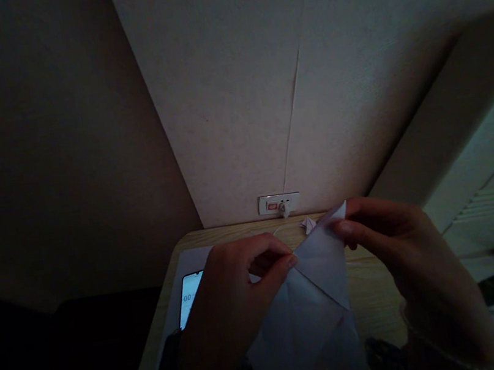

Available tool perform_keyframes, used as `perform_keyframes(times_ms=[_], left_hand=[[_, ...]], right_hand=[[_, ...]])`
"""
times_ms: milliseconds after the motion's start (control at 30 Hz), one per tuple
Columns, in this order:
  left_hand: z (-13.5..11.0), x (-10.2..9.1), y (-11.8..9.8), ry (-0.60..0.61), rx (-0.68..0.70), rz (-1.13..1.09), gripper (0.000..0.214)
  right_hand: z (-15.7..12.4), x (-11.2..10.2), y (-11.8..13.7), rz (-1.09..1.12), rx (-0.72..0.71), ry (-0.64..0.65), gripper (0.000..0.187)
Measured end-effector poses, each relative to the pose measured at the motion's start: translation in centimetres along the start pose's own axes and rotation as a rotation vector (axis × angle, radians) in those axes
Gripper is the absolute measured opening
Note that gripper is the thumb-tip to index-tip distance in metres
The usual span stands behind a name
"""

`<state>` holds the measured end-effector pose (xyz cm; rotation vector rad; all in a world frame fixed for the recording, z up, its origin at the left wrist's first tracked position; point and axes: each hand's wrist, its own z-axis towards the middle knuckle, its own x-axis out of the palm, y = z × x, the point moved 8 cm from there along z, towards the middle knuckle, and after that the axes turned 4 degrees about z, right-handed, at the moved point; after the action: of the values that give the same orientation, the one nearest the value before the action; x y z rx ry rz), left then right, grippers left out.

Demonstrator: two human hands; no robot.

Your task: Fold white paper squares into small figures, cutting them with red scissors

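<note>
Over the desk [371, 296], we hold a folded white paper [322, 260], each grip pinched on it: left hand [238, 285] at its left side, right hand [406, 238] at its top corner. Our left hand blocks part of a lit phone [186, 296] near the desk's left edge; a small folded piece [308, 224] lies by the back edge, near a wall socket [273, 204]

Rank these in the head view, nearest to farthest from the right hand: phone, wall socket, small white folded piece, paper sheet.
1. Paper sheet: pinched in the right hand.
2. Small white folded piece: just left of the fingertips, near the wall.
3. Wall socket: farther left, on the wall.
4. Phone: far left, partly hidden by the left hand.
</note>
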<state>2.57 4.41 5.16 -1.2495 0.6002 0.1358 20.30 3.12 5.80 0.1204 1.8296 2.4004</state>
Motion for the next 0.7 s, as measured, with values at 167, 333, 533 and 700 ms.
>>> perform_keyframes(times_ms=[167,333,533,700], left_hand=[[0.21,0.28,0.33,0.007,0.017,-0.025,0.015],[0.10,0.42,0.66,0.009,0.023,-0.032,0.015],[-0.06,0.37,0.54,0.019,0.021,-0.024,0.015],[-0.06,0.35,0.32,0.048,-0.006,-0.003,0.015]], right_hand=[[0.17,-0.44,0.18,-0.010,-0.040,-0.055,0.008],[0.16,-0.54,0.25,-0.019,-0.048,-0.062,0.010],[0.08,-0.40,0.01,0.010,-0.020,-0.045,0.009],[0.03,-0.45,0.10,-0.008,-0.002,-0.060,0.010]])
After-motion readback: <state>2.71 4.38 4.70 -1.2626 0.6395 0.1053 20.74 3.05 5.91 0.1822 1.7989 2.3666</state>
